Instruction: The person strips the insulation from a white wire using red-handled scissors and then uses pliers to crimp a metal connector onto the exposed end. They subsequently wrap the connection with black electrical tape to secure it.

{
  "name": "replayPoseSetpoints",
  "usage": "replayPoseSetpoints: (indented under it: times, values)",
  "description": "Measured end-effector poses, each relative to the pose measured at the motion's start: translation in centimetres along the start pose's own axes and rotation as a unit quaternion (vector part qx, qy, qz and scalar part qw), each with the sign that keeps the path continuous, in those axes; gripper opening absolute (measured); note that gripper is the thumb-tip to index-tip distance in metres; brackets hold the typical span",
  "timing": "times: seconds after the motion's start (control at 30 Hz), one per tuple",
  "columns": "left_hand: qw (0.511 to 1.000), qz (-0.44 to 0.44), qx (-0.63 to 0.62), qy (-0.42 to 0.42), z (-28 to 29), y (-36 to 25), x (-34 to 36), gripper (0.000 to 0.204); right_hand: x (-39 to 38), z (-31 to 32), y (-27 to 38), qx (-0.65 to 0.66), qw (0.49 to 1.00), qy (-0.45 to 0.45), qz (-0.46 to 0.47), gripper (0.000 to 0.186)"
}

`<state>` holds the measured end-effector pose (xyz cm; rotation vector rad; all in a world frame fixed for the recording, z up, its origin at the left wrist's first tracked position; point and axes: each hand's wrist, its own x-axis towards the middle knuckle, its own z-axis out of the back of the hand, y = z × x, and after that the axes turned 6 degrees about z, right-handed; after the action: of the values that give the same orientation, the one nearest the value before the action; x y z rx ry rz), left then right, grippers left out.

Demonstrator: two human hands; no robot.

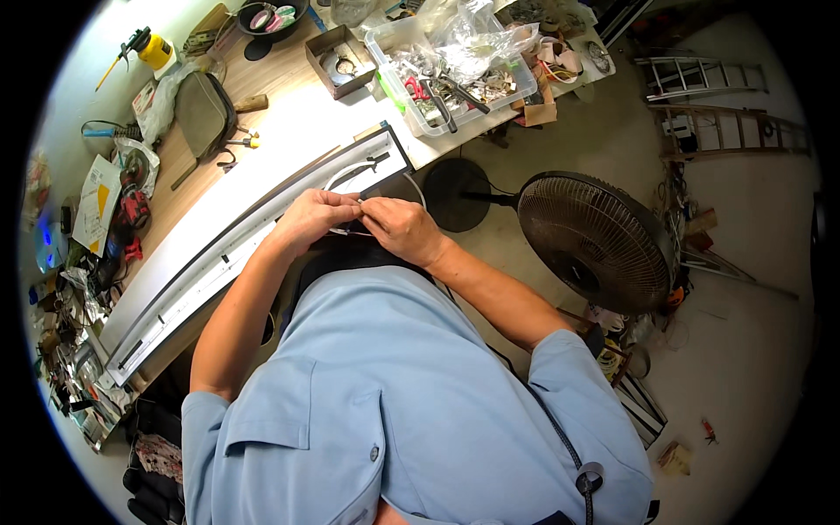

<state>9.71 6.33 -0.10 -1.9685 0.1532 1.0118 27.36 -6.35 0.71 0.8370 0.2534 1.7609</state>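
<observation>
The person's bare forearms (490,284) angle inward, left hand (311,215) and right hand (404,229) close together, fingertips (346,211) pinched.

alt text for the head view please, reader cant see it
A person's left hand and right hand seem to pinch a white cable beside a long white channel-shaped housing along a cluttered workbench; a black pedestal fan stands right.

No word or number can be read in the head view. The white-and-yellow sheet (94,206) at the left of the table (289,68) bears print — too small and blurred to make out — and the marks on a white package (143,100) nearby are equally illegible.
</observation>
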Motion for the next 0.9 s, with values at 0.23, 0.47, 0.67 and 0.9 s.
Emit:
replayPoseSetpoints:
  times: [0.23,0.47,0.67,0.9]
  values:
    - [0.988,-0.089,0.125,-0.02,-0.8,-2.3,-1.9,0.027,0.2,-0.4,-0.7,-0.015,0.999,-0.033,0.016,0.013]
    - [0.918,-0.244,0.281,-0.138,-1.5,-1.8,-1.6,0.022,1.1,-0.2,-0.6,0.022,0.999,-0.037,0.01,0.012]
    - [0.876,-0.334,0.297,-0.184,-1.7,-0.8,-0.4,0.022,1.9,0.1,-0.3,0.041,0.998,-0.047,0.018,0.013]
    - [0.937,-0.239,0.239,-0.084,-0.6,-0.8,-0.3,0.038,1.7,-0.4,-1.1,0.038,0.999,-0.03,0.004,0.009]
